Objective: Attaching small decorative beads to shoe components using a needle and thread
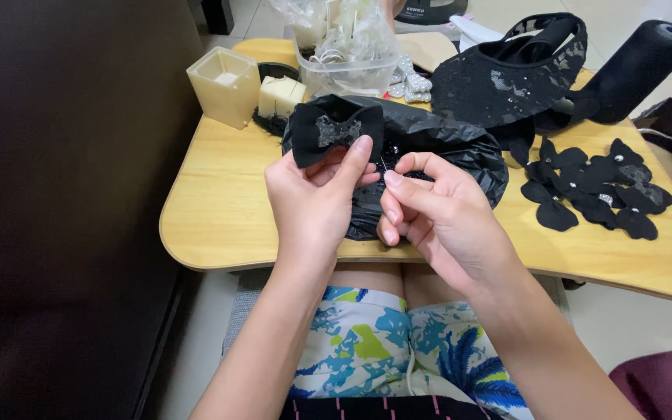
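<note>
The right hand [441,214] hides whatever its fingertips pinch. Beside the black bow [336,131], the black plastic bag [445,140] is partly covered by both hands.

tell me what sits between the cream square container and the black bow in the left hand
In the head view, a small cream block on a dark round dish sits between the cream square container and the black bow held by the left hand.

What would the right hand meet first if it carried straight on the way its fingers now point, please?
The right hand points up and left, toward the left hand. It would likely meet the left hand's fingers first, just below the black bow; their depth apart is unclear.
</note>
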